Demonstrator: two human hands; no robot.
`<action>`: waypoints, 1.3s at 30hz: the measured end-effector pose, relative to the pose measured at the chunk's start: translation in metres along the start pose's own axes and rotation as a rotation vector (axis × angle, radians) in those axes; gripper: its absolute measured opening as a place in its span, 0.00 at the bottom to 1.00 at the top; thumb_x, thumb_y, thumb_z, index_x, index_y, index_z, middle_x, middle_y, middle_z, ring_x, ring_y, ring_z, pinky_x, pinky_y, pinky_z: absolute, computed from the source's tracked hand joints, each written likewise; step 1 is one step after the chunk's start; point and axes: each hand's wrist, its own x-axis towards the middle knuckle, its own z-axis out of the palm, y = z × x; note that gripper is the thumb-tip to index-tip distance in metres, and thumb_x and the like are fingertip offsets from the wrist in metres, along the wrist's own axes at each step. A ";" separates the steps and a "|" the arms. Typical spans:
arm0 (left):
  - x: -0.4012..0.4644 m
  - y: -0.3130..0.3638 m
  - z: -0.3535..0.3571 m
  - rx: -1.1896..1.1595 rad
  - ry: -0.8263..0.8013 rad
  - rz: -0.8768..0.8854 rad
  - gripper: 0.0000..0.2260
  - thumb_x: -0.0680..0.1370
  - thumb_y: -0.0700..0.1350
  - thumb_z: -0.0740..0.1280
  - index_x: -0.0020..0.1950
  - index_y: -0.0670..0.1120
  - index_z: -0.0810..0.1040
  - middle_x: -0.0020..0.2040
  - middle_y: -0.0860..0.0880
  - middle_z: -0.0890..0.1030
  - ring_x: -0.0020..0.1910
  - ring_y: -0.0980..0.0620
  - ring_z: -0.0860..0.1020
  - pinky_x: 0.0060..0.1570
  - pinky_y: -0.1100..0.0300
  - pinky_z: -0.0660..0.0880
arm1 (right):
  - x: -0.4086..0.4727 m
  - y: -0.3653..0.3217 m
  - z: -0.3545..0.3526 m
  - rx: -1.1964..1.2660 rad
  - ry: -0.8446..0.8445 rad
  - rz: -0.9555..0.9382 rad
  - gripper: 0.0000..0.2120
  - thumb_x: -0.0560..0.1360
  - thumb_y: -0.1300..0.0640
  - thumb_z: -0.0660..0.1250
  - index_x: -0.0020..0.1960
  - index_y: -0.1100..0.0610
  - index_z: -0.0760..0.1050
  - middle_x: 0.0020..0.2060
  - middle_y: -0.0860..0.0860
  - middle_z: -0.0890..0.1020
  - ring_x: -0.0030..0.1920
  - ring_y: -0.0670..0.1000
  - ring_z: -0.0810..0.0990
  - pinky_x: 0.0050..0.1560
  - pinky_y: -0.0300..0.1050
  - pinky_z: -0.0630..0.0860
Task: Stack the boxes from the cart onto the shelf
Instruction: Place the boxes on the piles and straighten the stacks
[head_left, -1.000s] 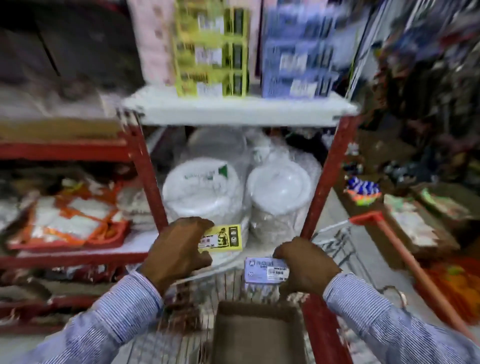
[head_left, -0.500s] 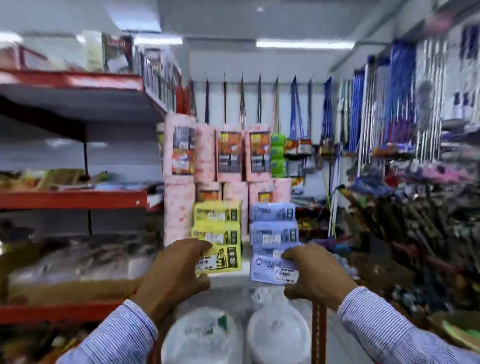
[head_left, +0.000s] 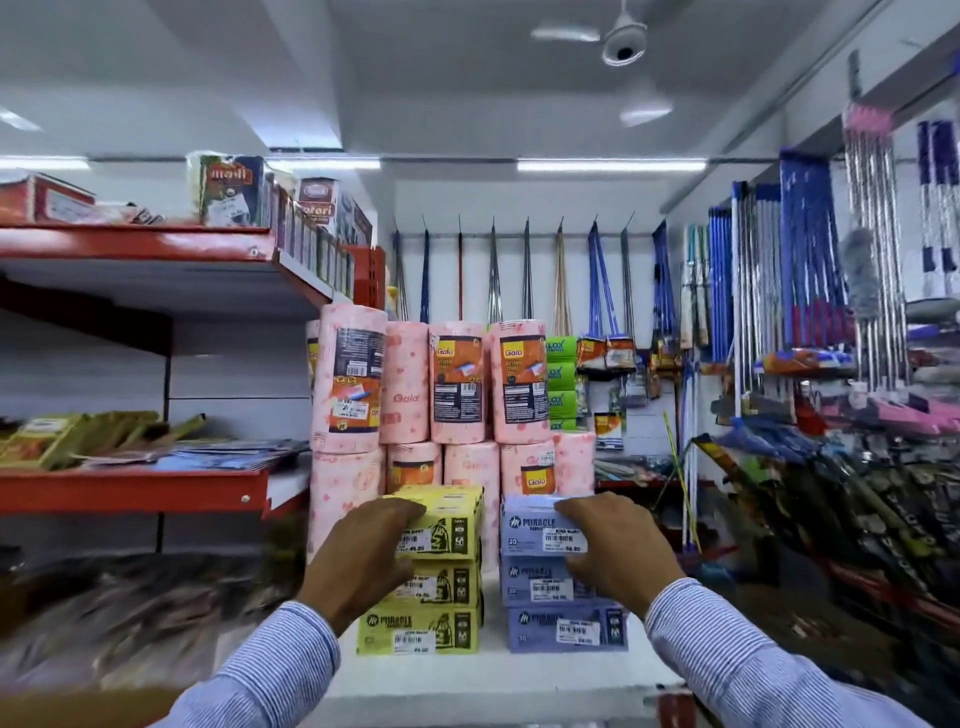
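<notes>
Both boxes now atop stacks; blue box (head_left: 543, 530) reads "MIRACLE", yellow box (head_left: 441, 525) label apparently unreadable.

The shop is brightly and evenly lit by ceiling tube lights (head_left: 611, 165), with only soft shadow under the red shelves (head_left: 135, 491). The centre is sharp; the lower left and right edges smear with motion blur, and wide-angle distortion bends the edges.

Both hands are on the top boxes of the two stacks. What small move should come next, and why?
Probably let go and draw back: the left hand rests on the top yellow box, the right hand on the top blue box, and both boxes already sit on their stacks.
</notes>
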 end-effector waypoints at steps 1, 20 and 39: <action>0.003 -0.004 0.004 0.001 -0.004 -0.001 0.22 0.69 0.44 0.76 0.62 0.49 0.79 0.57 0.49 0.84 0.54 0.50 0.81 0.54 0.55 0.79 | 0.005 0.001 0.004 -0.006 -0.005 -0.003 0.21 0.72 0.50 0.72 0.63 0.50 0.74 0.57 0.51 0.82 0.56 0.54 0.78 0.54 0.49 0.76; 0.006 -0.030 0.041 -0.095 0.038 0.060 0.26 0.77 0.41 0.71 0.74 0.51 0.70 0.74 0.48 0.73 0.73 0.49 0.71 0.73 0.54 0.66 | 0.000 -0.017 0.048 0.071 0.061 0.053 0.36 0.77 0.51 0.70 0.78 0.56 0.56 0.78 0.52 0.62 0.78 0.56 0.60 0.78 0.48 0.53; -0.029 -0.090 0.109 0.177 0.153 0.205 0.30 0.83 0.50 0.53 0.81 0.44 0.46 0.82 0.44 0.44 0.81 0.47 0.45 0.76 0.46 0.46 | 0.018 -0.135 0.125 0.166 0.188 -0.188 0.34 0.80 0.58 0.56 0.80 0.57 0.41 0.81 0.53 0.43 0.80 0.53 0.40 0.76 0.55 0.45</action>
